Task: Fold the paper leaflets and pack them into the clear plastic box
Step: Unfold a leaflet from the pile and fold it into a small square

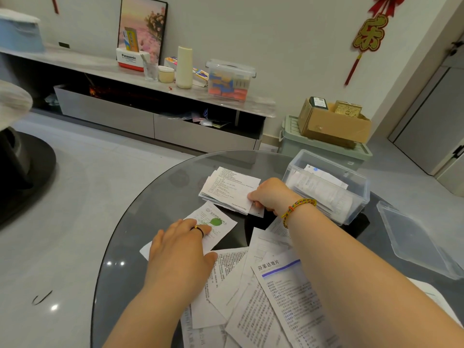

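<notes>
A folded white leaflet (229,190) lies on the round glass table (150,197), and my right hand (270,195) pinches its near right corner. My left hand (180,247) lies flat, fingers straight, on a leaflet with a green spot (218,222). Several unfolded printed leaflets (271,297) are spread in a loose pile under and between my forearms. The clear plastic box (326,187) stands just right of my right hand, with folded leaflets stacked inside it.
The box's clear lid (414,242) lies on the table's right side. Beyond the table stand a green bin with a cardboard box (334,124) on it and a low TV cabinet (150,116). A dark round base (22,172) sits on the floor at left.
</notes>
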`<act>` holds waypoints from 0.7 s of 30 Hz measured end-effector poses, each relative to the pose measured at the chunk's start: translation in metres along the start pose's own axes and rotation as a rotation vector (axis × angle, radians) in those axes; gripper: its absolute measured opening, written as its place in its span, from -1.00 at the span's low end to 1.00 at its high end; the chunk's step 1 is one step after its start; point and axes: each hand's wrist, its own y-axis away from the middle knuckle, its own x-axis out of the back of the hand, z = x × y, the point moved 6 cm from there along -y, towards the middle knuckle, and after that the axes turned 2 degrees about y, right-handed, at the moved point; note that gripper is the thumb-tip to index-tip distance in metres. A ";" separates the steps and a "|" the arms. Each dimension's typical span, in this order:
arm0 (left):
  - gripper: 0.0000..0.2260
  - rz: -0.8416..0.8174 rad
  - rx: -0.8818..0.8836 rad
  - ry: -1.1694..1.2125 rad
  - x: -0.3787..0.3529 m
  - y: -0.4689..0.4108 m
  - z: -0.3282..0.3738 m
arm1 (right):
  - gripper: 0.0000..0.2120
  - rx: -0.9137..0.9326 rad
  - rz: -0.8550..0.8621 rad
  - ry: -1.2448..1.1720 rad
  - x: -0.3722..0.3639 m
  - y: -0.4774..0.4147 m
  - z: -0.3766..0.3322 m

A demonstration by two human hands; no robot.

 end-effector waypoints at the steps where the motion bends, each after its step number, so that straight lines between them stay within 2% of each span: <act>1: -0.54 -0.002 0.000 -0.001 0.000 0.000 0.000 | -0.71 0.012 0.002 0.034 0.000 -0.001 -0.001; 6: -0.53 -0.013 0.004 -0.007 -0.001 -0.001 0.000 | -0.72 0.022 0.034 0.081 -0.002 -0.008 -0.002; 14: -0.52 -0.012 0.001 -0.008 -0.002 -0.002 0.000 | -0.62 0.012 0.113 0.095 0.001 -0.012 0.000; 19: -0.52 -0.001 -0.011 -0.001 -0.002 -0.002 0.003 | -0.69 0.039 0.136 -0.026 0.007 -0.010 -0.001; 21: -0.52 0.003 -0.017 0.008 -0.001 -0.002 0.004 | -0.65 0.078 0.177 -0.082 0.013 -0.006 -0.003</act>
